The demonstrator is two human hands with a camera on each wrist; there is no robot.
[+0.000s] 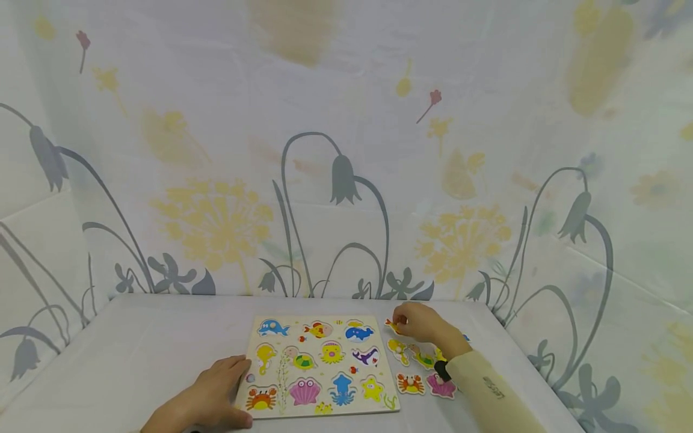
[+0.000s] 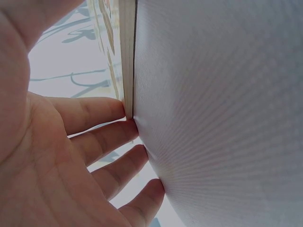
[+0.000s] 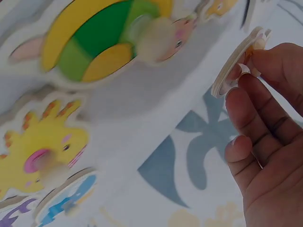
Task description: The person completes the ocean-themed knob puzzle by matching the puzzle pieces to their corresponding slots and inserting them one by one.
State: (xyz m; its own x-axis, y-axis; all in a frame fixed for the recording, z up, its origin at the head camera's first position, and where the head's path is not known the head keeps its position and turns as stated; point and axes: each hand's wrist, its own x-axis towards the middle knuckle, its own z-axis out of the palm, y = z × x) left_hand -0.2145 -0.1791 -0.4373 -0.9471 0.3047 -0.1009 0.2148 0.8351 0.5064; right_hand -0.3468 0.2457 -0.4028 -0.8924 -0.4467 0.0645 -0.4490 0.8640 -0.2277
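A wooden puzzle board (image 1: 318, 367) with printed sea animals lies flat on the table. My left hand (image 1: 208, 394) is at its left side, fingers fairly straight; in the left wrist view the fingertips (image 2: 113, 109) meet the board's edge (image 2: 127, 61) and the tabletop. Beyond the board's far right corner, my right hand (image 1: 419, 322) pinches a fish puzzle piece (image 1: 391, 326) with an orange-red tail. Seen from the right wrist, that piece (image 3: 234, 64) is held edge-on between thumb and fingers, its face mostly hidden.
Right of the board lie several loose pieces, among them a crab (image 1: 410, 383), a pink shell (image 1: 441, 385), a seahorse (image 1: 399, 351) and a turtle (image 3: 102, 40); the right forearm partly covers them. A white floral curtain (image 1: 346, 150) hangs behind the white table (image 1: 162, 337).
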